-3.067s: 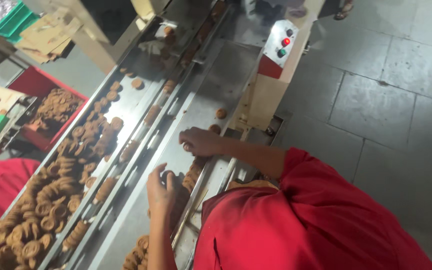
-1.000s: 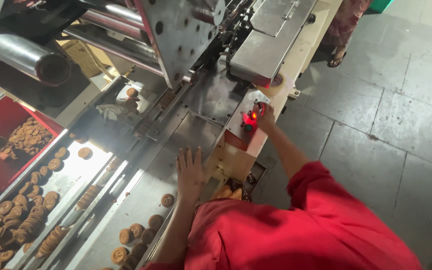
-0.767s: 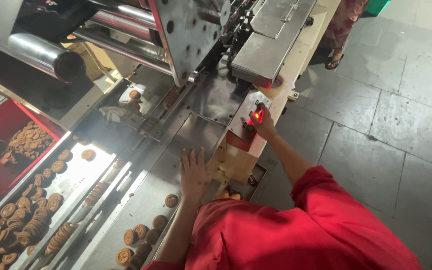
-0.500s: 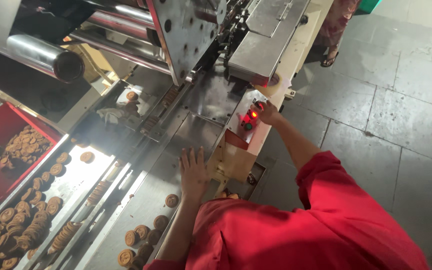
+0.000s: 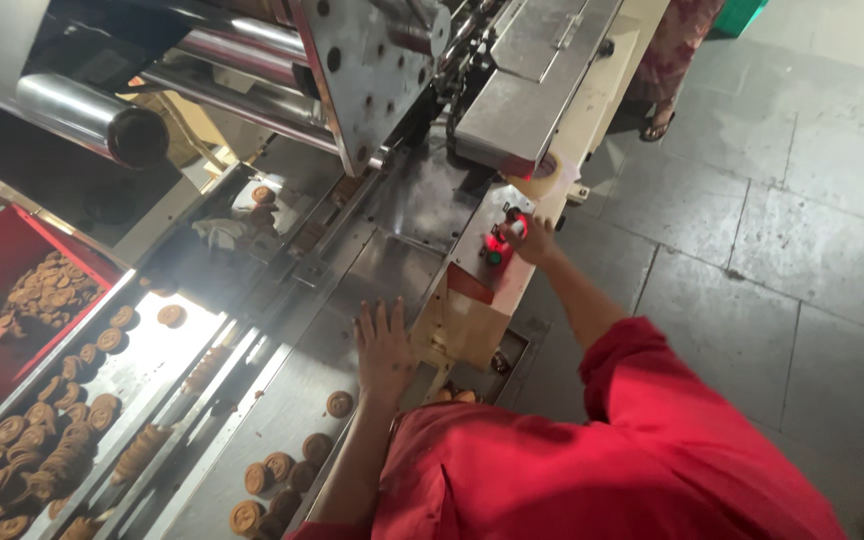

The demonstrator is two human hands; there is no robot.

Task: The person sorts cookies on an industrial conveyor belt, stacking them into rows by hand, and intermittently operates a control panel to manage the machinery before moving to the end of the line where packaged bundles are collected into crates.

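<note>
Presently right hand (image 5: 530,240) fingers press the glowing red button (image 5: 512,226) on the white control box (image 5: 487,262); left hand (image 5: 384,345) lies open, flat on the steel conveyor bed (image 5: 282,410), round brown biscuits (image 5: 340,404) just beside.

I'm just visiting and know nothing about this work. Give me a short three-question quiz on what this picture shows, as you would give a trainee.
1. True or false: the person's right hand is at the small control box with lit buttons.
2. What does the left hand rest on?
A. the red crate
B. the flat metal machine bed
C. the floor
3. Fill in: the round brown biscuits nearest the left hand lie ___ the metal bed.

Key
1. True; a fingertip touches a glowing red button.
2. B; the palm lies flat, fingers spread, holding nothing.
3. on; loose, apart from the hand.
</note>
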